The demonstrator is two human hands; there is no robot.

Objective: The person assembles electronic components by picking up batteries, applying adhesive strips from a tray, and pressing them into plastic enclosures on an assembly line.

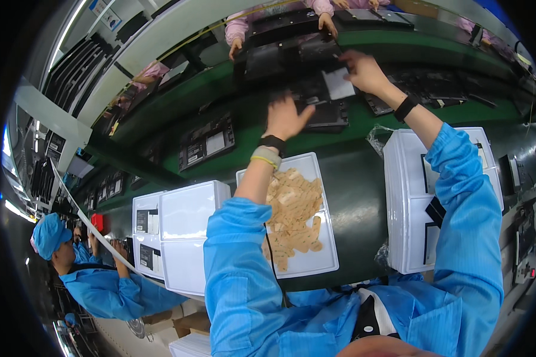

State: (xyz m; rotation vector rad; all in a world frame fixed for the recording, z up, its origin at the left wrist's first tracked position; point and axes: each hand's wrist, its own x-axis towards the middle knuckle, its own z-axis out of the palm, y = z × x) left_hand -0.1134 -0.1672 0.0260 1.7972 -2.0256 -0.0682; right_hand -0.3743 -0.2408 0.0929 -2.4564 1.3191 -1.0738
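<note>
My left hand point(287, 117) is over the green conveyor with its fingers spread and nothing in it. Just beyond and to the right of it is a dark flat device housing point(329, 117). My right hand point(363, 72), a little blurred, reaches farther forward. Its fingers are curled at the upper right edge of a flat white rectangular piece point(339, 85), which lies tilted above the dark parts. What the fingertips press on is partly hidden. Nearer to me, below my left forearm, a white tray point(329, 250) holds a heap of tan paper strips point(293, 211).
White trays with flat black-and-white pieces stand left point(190, 208) and right point(399, 196). Another dark housing point(206, 141) lies on the conveyor point(250, 128). Across it, a person's hands in pink sleeves point(237, 30) hold a dark panel point(286, 56). A blue-clad co-worker point(110, 291) is at left.
</note>
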